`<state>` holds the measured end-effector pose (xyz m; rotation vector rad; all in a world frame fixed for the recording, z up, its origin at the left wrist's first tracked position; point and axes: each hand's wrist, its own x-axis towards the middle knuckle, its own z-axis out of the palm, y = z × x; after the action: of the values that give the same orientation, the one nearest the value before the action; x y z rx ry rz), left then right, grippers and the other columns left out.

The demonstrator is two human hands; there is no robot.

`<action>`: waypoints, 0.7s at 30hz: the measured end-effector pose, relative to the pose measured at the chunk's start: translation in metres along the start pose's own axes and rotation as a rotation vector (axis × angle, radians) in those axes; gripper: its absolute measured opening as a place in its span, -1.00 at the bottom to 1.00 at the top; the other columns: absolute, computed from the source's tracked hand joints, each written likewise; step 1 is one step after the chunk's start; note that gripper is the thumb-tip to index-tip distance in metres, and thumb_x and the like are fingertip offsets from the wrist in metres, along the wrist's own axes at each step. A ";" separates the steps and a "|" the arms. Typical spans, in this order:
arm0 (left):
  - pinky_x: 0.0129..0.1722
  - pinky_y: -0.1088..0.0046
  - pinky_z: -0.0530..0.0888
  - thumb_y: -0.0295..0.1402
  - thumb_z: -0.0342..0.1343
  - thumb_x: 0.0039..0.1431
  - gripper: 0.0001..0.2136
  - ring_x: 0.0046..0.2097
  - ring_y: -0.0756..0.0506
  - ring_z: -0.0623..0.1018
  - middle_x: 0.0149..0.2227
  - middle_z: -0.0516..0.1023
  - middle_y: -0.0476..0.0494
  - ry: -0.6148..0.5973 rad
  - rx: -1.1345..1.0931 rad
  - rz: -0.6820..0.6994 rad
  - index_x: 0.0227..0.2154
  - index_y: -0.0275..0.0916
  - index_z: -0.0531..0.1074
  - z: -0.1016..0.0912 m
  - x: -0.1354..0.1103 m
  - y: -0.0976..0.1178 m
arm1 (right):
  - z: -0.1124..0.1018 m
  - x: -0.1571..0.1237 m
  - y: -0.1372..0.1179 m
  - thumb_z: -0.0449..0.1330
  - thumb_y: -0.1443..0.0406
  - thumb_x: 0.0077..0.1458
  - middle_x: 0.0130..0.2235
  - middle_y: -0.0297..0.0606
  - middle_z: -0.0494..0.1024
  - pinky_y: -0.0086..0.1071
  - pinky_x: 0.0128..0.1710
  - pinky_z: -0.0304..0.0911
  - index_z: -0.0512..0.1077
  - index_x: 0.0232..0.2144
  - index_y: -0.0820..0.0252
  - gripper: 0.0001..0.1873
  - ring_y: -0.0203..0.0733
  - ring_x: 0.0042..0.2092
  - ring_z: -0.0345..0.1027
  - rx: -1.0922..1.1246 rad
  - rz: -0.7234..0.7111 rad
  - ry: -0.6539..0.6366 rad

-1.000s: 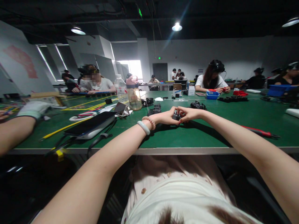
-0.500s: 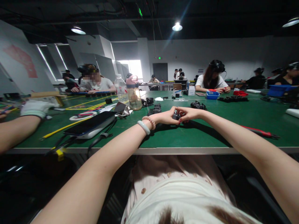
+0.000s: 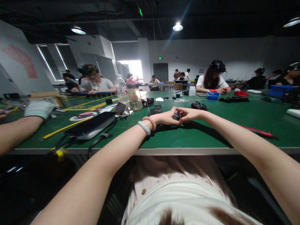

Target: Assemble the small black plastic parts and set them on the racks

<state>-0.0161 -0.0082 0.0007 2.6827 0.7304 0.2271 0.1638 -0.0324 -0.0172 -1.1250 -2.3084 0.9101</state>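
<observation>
Between my two hands, just above the green table (image 3: 201,140), is a small black part (image 3: 176,116), mostly covered by fingers. My left hand (image 3: 167,117) closes on it from the left, thumb and fingers curved round it. From the right, my right hand (image 3: 189,115) pinches the same part, its fingertips meeting those of the left. Black parts with ridges (image 3: 156,109) lie just beyond my left hand. Another cluster of black parts (image 3: 198,106) sits behind my right hand. The exact kind of the held part cannot be made out.
A phone on a white power bank (image 3: 93,125) with cables lies left. Behind it stand a tinted drinking bottle (image 3: 135,98) and a clear bottle (image 3: 120,89). Red-handled pliers (image 3: 261,132) lie right. A co-worker's gloved hand (image 3: 38,109) is at far left; a blue bin (image 3: 212,95) stands farther back.
My hands and the black part hold almost the same pose. The co-worker's gloved hand at the left has shifted slightly to the right. People in the far background have moved.
</observation>
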 end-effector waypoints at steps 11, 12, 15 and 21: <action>-0.29 0.46 0.30 -0.10 0.03 -0.23 -0.36 -0.21 -0.11 0.37 -0.18 0.31 -0.16 -0.012 0.018 -0.024 -0.08 -0.29 -0.04 -0.002 -0.003 0.006 | -0.001 0.000 0.000 0.13 0.30 -0.14 -0.44 -0.42 0.29 -0.55 -0.60 0.22 -0.10 0.02 0.08 -0.31 -0.44 -0.55 0.24 -0.019 -0.015 -0.006; -0.29 0.46 0.30 -0.10 0.03 -0.23 -0.36 -0.21 -0.11 0.37 -0.18 0.31 -0.16 -0.012 0.020 -0.025 -0.08 -0.29 -0.04 -0.002 -0.003 0.006 | -0.001 0.000 0.000 0.13 0.30 -0.14 -0.44 -0.42 0.29 -0.55 -0.60 0.22 -0.11 0.02 0.07 -0.31 -0.44 -0.55 0.24 -0.019 -0.013 -0.004; -0.29 0.46 0.30 -0.08 0.02 -0.23 -0.35 -0.22 -0.11 0.38 -0.18 0.31 -0.16 -0.016 0.024 -0.025 -0.08 -0.29 -0.04 -0.002 -0.003 0.005 | 0.000 0.000 0.000 0.13 0.30 -0.14 -0.44 -0.43 0.28 -0.55 -0.60 0.22 -0.11 0.02 0.07 -0.31 -0.44 -0.55 0.23 -0.020 -0.011 0.001; -0.27 0.46 0.30 -0.08 0.03 -0.23 -0.34 -0.19 -0.12 0.37 -0.15 0.28 -0.18 -0.003 0.034 -0.012 -0.08 -0.28 -0.05 -0.001 -0.001 0.003 | 0.000 -0.001 -0.001 0.13 0.32 -0.14 -0.46 -0.43 0.28 -0.55 -0.60 0.23 -0.09 0.02 0.07 -0.32 -0.44 -0.55 0.24 -0.009 -0.007 0.002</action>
<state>-0.0158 -0.0107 0.0027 2.7094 0.7552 0.2093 0.1639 -0.0335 -0.0164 -1.1209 -2.3152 0.8965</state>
